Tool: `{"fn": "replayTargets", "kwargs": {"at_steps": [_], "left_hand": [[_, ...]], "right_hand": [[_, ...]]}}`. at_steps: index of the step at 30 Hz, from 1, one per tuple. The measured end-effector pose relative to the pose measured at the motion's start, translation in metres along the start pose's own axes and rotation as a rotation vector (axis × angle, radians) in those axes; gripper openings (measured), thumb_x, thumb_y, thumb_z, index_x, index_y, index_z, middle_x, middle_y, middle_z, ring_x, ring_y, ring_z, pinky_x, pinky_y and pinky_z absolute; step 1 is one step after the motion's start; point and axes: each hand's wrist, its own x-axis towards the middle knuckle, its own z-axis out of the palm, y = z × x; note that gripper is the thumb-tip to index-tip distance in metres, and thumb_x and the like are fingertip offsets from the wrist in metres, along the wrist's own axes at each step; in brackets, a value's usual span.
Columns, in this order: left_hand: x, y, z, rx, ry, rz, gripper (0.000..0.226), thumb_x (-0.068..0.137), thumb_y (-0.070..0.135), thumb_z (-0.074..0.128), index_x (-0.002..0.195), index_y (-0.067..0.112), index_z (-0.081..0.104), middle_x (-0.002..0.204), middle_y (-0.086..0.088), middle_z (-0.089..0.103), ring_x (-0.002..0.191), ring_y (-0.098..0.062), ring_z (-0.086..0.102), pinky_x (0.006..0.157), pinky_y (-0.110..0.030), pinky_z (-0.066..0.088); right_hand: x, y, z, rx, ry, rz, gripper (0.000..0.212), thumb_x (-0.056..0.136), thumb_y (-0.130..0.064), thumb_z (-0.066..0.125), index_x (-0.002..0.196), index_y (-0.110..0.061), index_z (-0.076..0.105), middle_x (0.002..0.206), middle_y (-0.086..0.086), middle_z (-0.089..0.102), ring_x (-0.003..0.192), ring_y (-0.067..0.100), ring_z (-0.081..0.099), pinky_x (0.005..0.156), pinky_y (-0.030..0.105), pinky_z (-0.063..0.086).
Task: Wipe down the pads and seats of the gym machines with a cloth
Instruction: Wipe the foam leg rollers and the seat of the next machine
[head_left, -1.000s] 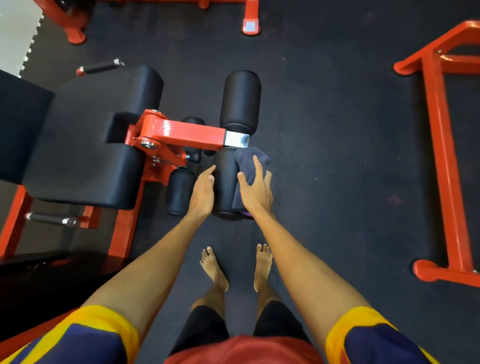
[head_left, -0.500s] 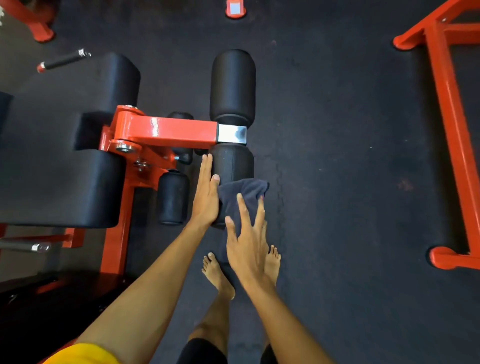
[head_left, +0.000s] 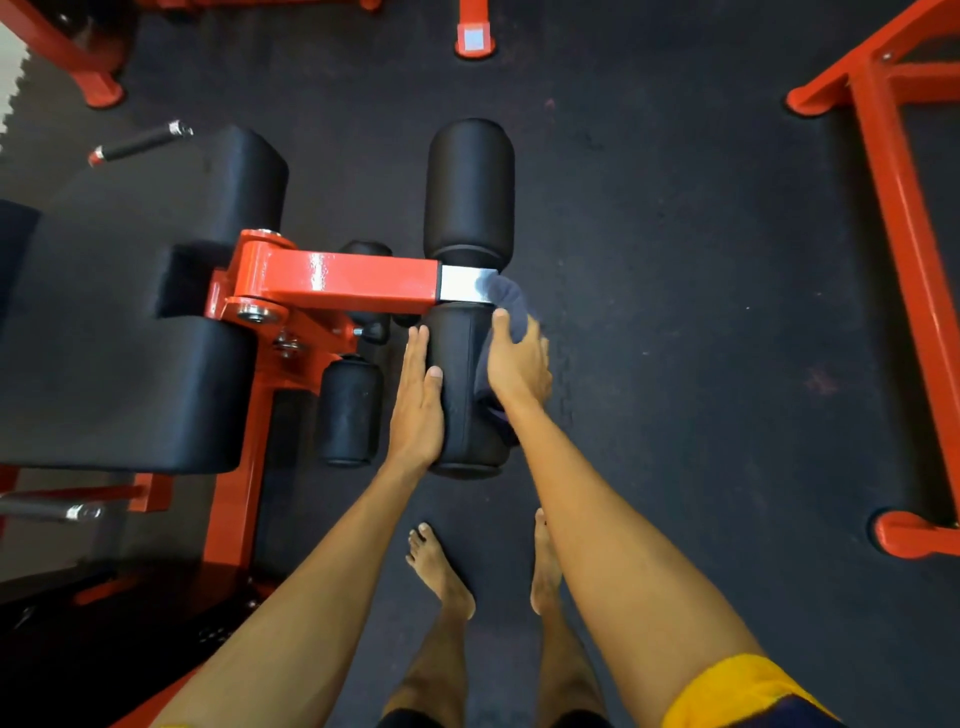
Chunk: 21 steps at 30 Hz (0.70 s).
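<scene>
- Hands, head view: left hand (head_left: 418, 400) lies flat along the left flank of the near roller pad (head_left: 460, 395). Fingers are straight and together, thumb resting on the pad's top. It grips nothing; I read it as a steadying hand.
- Right hand (head_left: 519, 364) cups the dark cloth (head_left: 511, 306) against the pad's right flank. Thumb lies over the top, fingers bend down round the cloth. The fingertips are hidden behind the roller, so I cannot tell how far they wrap.
- Cloth: caught between right palm and pad. A fold bunches up past the fingers, touching the steel collar (head_left: 462, 283) of the orange arm (head_left: 337, 280). A corner hangs below the wrist.
- Key relation: the pad's long axis runs straight away from the camera, in line with both forearms. Its near end cap faces the bare feet; its far end butts the collar.
- Right hand sits on the far half, so I judge its available stroke runs back along that axis, toward the body.
- Far roller pad (head_left: 470, 192) continues the same axis beyond the collar, ahead of both hands and nearer the right one.
- Seat pad (head_left: 119, 395) lies well apart to the left, nearer the left arm.
</scene>
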Motion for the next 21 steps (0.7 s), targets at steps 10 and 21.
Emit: {"fn": "replayTargets", "kwargs": {"at_steps": [10, 21], "left_hand": [[0.0, 0.008, 0.0, 0.014, -0.008, -0.051, 0.057, 0.102, 0.03, 0.029, 0.157, 0.031, 0.014, 0.169, 0.01, 0.009, 0.153, 0.002, 0.007, 0.127, -0.03, 0.008], [0.0, 0.018, -0.004, -0.054, 0.036, -0.323, 0.058, 0.108, 0.04, 0.039, 0.161, 0.029, 0.017, 0.166, 0.005, 0.024, 0.151, -0.013, 0.024, 0.12, -0.027, 0.019]], "right_hand": [[0.003, 0.003, 0.005, -0.113, 0.029, -0.184, 0.055, 0.1, -0.064, 0.037, 0.152, -0.05, 0.031, 0.155, -0.005, 0.034, 0.13, 0.037, 0.051, 0.105, 0.053, 0.042], [-0.108, 0.089, 0.002, -0.177, 0.034, -0.441, 0.061, 0.101, -0.058, 0.044, 0.157, -0.049, 0.023, 0.168, -0.006, 0.013, 0.147, 0.027, 0.029, 0.103, 0.052, 0.05]]}}
